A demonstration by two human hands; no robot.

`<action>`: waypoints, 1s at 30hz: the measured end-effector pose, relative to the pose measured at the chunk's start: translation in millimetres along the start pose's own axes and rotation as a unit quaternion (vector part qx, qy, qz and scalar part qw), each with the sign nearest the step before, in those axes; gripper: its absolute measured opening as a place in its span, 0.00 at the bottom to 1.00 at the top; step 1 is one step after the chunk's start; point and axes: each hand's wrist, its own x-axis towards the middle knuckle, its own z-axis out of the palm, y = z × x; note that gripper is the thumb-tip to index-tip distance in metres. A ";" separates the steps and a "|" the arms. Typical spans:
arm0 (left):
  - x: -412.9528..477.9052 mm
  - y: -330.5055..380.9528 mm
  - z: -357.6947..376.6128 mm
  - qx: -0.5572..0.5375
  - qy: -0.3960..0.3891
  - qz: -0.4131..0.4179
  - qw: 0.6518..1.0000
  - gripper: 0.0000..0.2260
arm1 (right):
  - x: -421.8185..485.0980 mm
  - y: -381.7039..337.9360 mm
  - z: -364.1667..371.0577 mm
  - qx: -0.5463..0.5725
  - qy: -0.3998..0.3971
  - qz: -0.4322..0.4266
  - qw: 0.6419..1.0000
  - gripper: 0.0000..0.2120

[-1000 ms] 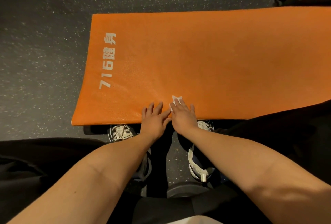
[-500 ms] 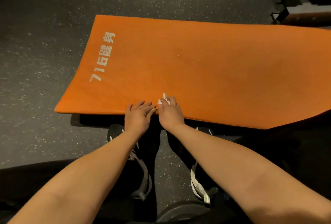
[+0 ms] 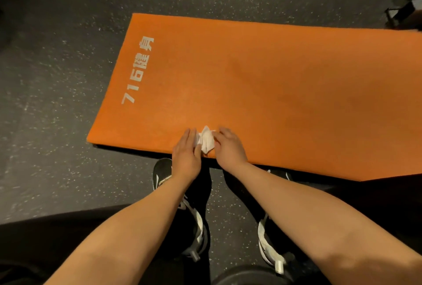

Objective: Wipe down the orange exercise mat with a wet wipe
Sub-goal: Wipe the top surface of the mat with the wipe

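At the near edge of the orange exercise mat [image 3: 262, 74]: left hand [image 3: 186, 154] and right hand [image 3: 229, 147] side by side, slightly apart, wet wipe [image 3: 206, 142] between them.
Left hand: flat, fingers straight and pointing away — thumb side touching the wipe.
Right hand: fingers curled onto the wipe's right edge, gripping it.
Wet wipe: white, crumpled, resting on the orange surface just inside the near edge.
Mat: spread flat on the floor [image 3: 57, 79], running out of view to the right; white lettering [image 3: 139, 70] "716" plus two characters along its left end.
Shoes [image 3: 162, 170]: black with white trim, under the forearms, toes at the mat's edge.
Floor: dark, speckled with pale flecks.
Top right corner: dark equipment [image 3: 397, 16] — too cut off to identify.
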 end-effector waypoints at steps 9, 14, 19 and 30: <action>6.5 22.2 39.5 0.077 -0.092 0.068 0.990 0.22 | -7.8 34.5 -3.6 -0.093 -0.009 0.037 0.995 0.25; 7.2 21.9 44.4 0.084 -0.127 0.133 0.979 0.24 | -13.8 42.7 -2.0 -0.083 0.008 0.027 0.996 0.24; 26.9 7.3 33.7 0.125 -0.068 0.005 0.990 0.24 | -15.9 41.1 -2.1 -0.101 0.018 0.025 0.994 0.25; 22.7 33.2 49.7 0.111 -0.113 0.073 0.985 0.24 | -36.7 51.7 -9.0 -0.168 0.072 0.057 0.982 0.23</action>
